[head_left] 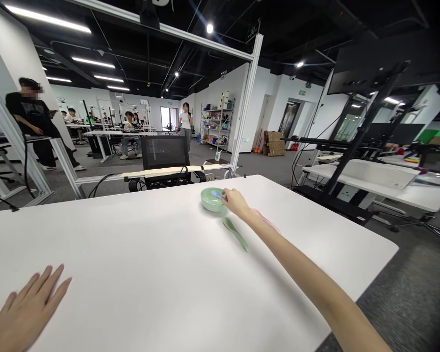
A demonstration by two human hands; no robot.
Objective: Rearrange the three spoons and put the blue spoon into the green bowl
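My right hand (235,203) reaches out over the white table (132,244) and pinches the handle of a small blue spoon (217,194). The spoon's far end dips into a pale green bowl (210,201), and my fingers are at the bowl's rim. A green spoon (235,233) lies on the tabletop just below my right wrist, near the bowl. At the near left corner of the view, my left hand (29,308) rests flat on the table with its fingers spread, holding nothing.
A white metal frame (244,102) rises beyond the table's far edge, with a black office chair (165,159) behind it. Several people (185,124) stand or sit farther back among desks. White desks with black stands (363,176) are on the right.
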